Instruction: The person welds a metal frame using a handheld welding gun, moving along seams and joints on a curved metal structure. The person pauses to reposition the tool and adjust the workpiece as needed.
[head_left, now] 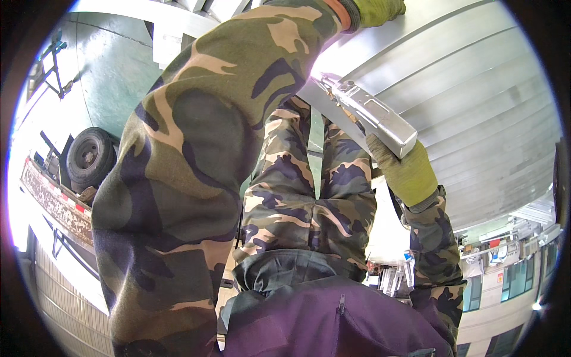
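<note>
1. While a bright glow (322, 64) shows at its tip, the silver handheld tool (380, 116) sits right of upper centre, its nose toward the metal panel (476, 101).
2. Gloved, the right hand (413, 178) is closed round the tool near its rear end; the tool's body hides part of that grip.
3. Also gloved, the left hand (376, 12) is at the top edge, over the panel and partly cut off; whether it pinches or merely presses, I cannot tell.
4. Judging by the glow, work at the panel is under way; long lines cross the metal, but which stretches are finished and which remain cannot be told.
5. Glare washes out the tip, so contact is unclear, and the camouflage left sleeve (196, 160) blocks what lies behind it.
6. Farther out, a wheel (89, 157) stands at left; clutter (499, 253) at lower right is too small to identify.
</note>
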Tool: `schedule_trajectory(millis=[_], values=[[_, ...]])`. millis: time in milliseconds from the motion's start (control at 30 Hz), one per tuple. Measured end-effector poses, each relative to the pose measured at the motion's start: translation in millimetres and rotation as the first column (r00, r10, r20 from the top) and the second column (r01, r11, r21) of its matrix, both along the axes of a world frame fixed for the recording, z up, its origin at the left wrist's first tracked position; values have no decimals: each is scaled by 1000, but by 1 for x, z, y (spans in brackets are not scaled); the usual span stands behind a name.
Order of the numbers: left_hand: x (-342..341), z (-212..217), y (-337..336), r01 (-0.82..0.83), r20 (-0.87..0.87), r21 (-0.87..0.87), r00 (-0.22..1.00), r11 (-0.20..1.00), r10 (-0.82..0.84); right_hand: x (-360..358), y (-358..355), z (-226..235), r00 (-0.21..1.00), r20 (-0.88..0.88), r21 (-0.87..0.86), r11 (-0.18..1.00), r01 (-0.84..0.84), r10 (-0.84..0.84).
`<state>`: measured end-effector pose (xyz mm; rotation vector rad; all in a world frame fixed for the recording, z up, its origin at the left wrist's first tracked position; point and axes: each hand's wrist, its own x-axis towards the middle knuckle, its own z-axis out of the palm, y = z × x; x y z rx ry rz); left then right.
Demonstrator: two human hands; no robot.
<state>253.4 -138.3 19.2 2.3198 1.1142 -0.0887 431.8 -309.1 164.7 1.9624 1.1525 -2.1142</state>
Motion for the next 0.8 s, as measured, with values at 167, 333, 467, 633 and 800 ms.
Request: schedule_trajectory(millis=[167,333,467,633,800], values=[[2,1,-1,-3,-5,-20,1000,1000,3,1,-2,-1,1000,-5,2,1000,-4,4],[1,1,-1,-14,-17,-34,1000,999,13,2,-1,-1,997,23,5,997,-72,71],[2,-2,0,-27,-28,-44,999,999,26,3,-3,1,998,13,9,999,-54,54],[1,2,-3,-37,-38,-61,999,997,34,6,-5,2,999,-4,-10,999,-45,45],[1,3,-2,-36,-63,-83,998,996,30,8,-6,1,998,-26,10,999,-48,49]])
